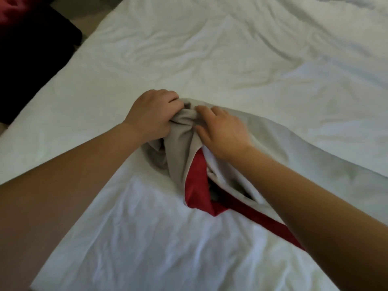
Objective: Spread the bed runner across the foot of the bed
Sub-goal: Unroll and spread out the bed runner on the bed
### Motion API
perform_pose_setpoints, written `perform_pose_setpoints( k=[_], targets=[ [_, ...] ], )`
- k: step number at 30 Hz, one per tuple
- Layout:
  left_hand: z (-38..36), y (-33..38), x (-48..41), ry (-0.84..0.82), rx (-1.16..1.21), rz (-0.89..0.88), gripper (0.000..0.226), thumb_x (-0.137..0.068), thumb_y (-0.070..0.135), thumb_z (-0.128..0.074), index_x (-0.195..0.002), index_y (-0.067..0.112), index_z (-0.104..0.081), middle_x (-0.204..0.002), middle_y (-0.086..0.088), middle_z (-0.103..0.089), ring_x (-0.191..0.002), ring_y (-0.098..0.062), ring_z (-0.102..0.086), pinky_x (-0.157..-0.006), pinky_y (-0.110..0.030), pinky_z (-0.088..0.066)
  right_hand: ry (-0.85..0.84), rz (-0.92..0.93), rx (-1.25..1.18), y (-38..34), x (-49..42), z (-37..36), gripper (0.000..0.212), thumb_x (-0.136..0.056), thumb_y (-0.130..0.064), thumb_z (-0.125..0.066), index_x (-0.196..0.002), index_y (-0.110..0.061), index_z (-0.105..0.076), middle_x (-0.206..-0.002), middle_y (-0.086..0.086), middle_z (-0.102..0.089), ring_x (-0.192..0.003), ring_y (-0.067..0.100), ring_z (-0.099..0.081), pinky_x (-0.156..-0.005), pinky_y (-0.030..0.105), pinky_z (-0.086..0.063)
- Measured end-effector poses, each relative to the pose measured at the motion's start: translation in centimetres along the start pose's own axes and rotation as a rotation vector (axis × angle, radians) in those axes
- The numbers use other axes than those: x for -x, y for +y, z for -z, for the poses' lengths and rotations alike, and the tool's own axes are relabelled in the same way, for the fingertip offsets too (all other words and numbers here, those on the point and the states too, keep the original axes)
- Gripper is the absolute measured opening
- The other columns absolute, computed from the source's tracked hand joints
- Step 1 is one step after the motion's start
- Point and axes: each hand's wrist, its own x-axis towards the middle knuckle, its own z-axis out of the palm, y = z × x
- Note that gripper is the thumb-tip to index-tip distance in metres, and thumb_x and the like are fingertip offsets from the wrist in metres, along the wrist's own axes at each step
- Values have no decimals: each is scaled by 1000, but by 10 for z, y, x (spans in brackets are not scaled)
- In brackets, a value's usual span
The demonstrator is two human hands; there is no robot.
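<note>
The bed runner [182, 150] lies bunched in a heap on the white bed [159, 238], its red side showing at the near edge (the rest is beige). At the far end of the bed runner, the left hand [153, 114] has its grip closed around a gathered fold, and the right hand [222, 133] rests on the cloth just beside it, fingers loosely spread. Far to the left of the bed runner, off the bed, sits a dark red cushion [31, 49].

Left hand [152, 114] grips bunched bed runner [182, 139]; right hand [222, 133] rests on it.
</note>
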Motion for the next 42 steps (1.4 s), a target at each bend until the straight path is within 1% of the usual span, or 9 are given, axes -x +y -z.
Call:
perform_pose_setpoints(
  k=[3,5,11,18,24,28,31,37,42],
  targets=[
    [10,23,-22,108,106,-25,47,-70,16,-36,-104,7,-66,-103,-11,-66,-89,-33,-61,-71,-40,-48,32,-35,15,35,28,22,45,-97,-40,-40,-139,-22,-42,-125,9,-55,-111,31,-54,-81,40,-46],
    [12,45,-40,121,144,-42,44,-72,14,-40,-107,7,-66,-106,-10,-66,-92,-32,-61,-74,-40,-50,12,-135,60,67,45,31,43,-97,-38,-40,-137,-22,-42,-125,8,-54,-111,31,-53,-82,39,-45],
    [-12,121,-87,-76,153,-148,33,-84,24,-47,-110,11,-62,-105,-9,-62,-93,-30,-58,-77,-43,-48,-141,-516,213,153,118,38,45,-93,-29,-50,-136,-20,-42,-127,11,-51,-111,33,-54,-83,40,-46],
    [-45,184,-126,-198,120,-124,31,-92,26,-43,-116,12,-58,-112,-11,-59,-101,-32,-56,-80,-41,-45,-219,-730,278,220,181,32,45,-91,-12,-47,-136,-18,-42,-124,11,-51,-111,31,-53,-79,38,-45],
    [-68,237,-152,-256,128,-139,33,-92,32,-46,-116,11,-57,-112,-12,-58,-102,-33,-56,-79,-40,-44,-223,-702,271,250,194,17,45,-91,-11,-47,-135,-17,-42,-125,12,-50,-112,32,-53,-82,39,-46],
    [-89,265,-165,-328,88,-137,27,-91,19,-47,-115,10,-54,-114,-13,-54,-105,-33,-53,-72,-37,-36,-218,-741,224,271,201,9,47,-90,-11,-52,-134,-18,-41,-126,11,-49,-114,33,-52,-83,40,-46],
    [-104,278,-174,-371,47,-122,29,-91,13,-46,-120,11,-51,-118,-14,-52,-108,-34,-51,-73,-37,-35,-191,-767,182,283,206,1,48,-90,-11,-53,-135,-20,-40,-129,10,-47,-116,32,-50,-82,40,-45],
    [-115,296,-182,-321,27,-91,31,-91,5,-41,-121,9,-48,-113,-17,-53,-101,-36,-54,-72,-39,-35,-91,-742,114,298,214,-8,48,-90,-20,-57,-135,-26,-43,-133,6,-45,-124,28,-43,-86,40,-44],
    [-113,298,-179,-334,58,-94,29,-95,8,-39,-123,13,-45,-111,-17,-56,-100,-36,-56,-73,-41,-39,-107,-666,173,310,218,-5,33,-89,-21,-57,-122,-18,-54,-119,8,-54,-114,30,-47,-84,39,-41]
  ],
)
